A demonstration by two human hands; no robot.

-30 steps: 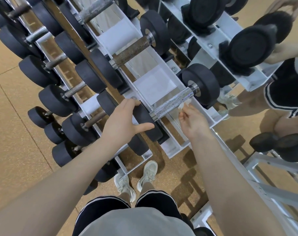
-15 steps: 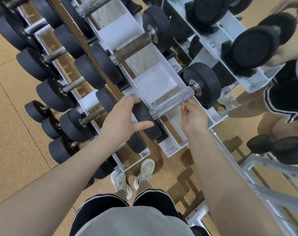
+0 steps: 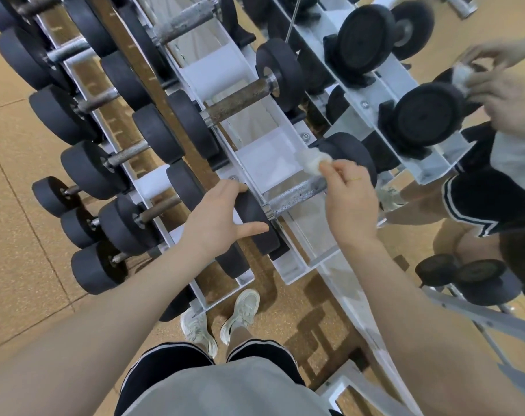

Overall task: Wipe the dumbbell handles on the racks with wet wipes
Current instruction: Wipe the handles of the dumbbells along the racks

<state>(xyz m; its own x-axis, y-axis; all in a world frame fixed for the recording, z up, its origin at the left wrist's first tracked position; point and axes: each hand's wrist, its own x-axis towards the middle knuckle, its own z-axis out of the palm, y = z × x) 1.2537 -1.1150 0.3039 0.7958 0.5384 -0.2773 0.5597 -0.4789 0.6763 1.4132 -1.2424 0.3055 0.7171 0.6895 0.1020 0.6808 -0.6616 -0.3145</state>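
The nearest dumbbell on the top tier has a knurled silver handle [image 3: 297, 196] between two black heads. My left hand [image 3: 216, 217] grips its near black head [image 3: 256, 223], fingers over the top and thumb across the face. My right hand [image 3: 349, 196] is above the far end of that handle and pinches a crumpled white wet wipe [image 3: 313, 162], lifted just over the handle beside the far head [image 3: 349, 156]. Behind it lies a dumbbell with a rusty brown handle [image 3: 240, 100].
The white rack [image 3: 297, 265] holds rows of black dumbbells on lower tiers to the left [image 3: 117, 217]. A mirror on the right reflects the rack, my hands and legs [image 3: 492, 94]. My white shoes [image 3: 219, 319] stand on cork flooring below.
My right hand rose from under the handle's far end to above it, and the wipe now shows in its fingertips. The left hand kept its grip on the near head.
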